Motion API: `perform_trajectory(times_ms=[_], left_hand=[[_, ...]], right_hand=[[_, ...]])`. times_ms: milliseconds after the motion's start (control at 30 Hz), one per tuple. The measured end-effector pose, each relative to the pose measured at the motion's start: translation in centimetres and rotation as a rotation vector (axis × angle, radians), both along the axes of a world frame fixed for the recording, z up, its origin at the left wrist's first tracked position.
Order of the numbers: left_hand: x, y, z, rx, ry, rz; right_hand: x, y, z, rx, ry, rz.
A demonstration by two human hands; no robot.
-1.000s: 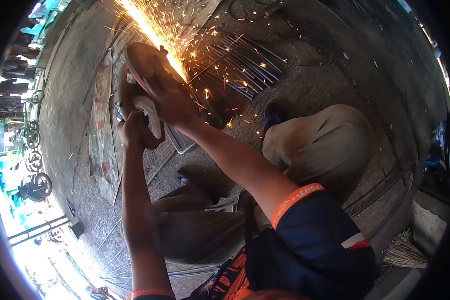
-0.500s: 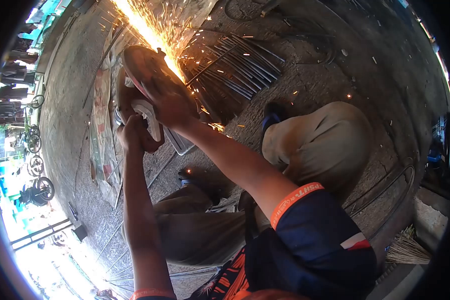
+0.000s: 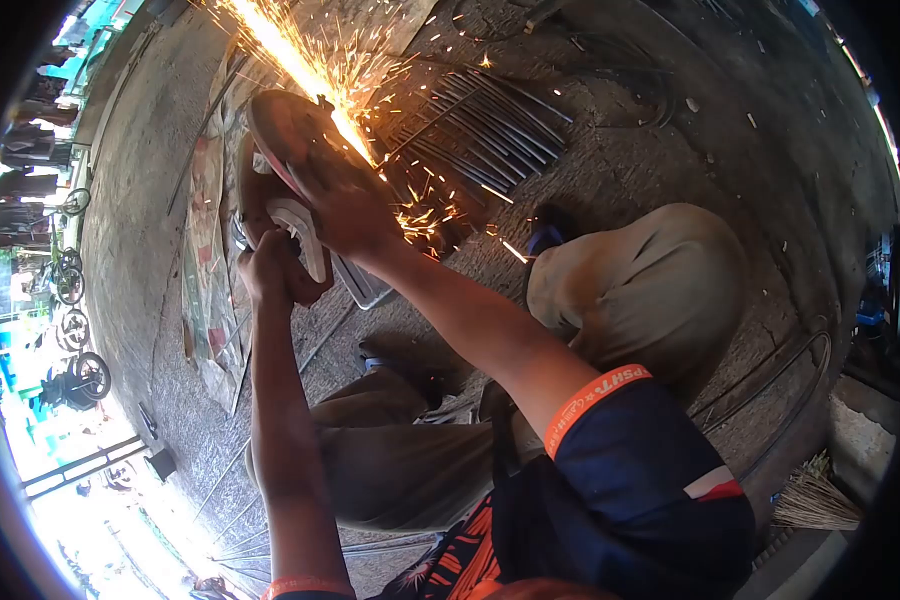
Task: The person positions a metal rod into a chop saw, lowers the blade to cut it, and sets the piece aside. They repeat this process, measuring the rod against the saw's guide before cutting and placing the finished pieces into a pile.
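Observation:
A cut-off saw [image 3: 295,135] with a round, worn blade guard is under both my hands. My left hand [image 3: 272,268] is closed round its looped rear handle [image 3: 308,225]. Over the guard's right side lies my right hand [image 3: 350,215], its fingers dark and curved along the guard. Bright sparks [image 3: 290,45] stream up and to the left from the guard's far edge, where a thin metal bar [image 3: 420,128] meets the saw. The blade itself is hidden. The saw's ribbed metal base [image 3: 362,285] shows below my right wrist.
Several cut metal rods [image 3: 515,125] lie in a row right of the sparks. My bent knee [image 3: 680,270] and shoes [image 3: 548,232] are close by. A flattened sheet [image 3: 202,250] lies to the left; a straw broom [image 3: 818,495] is at lower right. Motorbikes [image 3: 90,375] stand far left.
Both hands stay in place on the saw. The spark stream continues, and more sparks now scatter near the floor right of my right wrist.

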State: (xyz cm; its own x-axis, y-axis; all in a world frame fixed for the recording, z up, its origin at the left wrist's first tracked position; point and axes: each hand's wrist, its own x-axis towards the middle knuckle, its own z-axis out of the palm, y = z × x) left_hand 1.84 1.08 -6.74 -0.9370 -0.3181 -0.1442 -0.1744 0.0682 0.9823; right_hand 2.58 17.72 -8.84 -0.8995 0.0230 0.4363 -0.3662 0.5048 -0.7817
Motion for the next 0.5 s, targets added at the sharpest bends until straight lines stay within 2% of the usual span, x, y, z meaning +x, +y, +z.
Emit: perform_trajectory(times_ms=[500], left_hand=[[0.8, 1.4, 1.4, -0.137, -0.053, 0.049]], right_hand=[[-0.5, -0.7, -1.1, -0.035, 0.038, -0.012]])
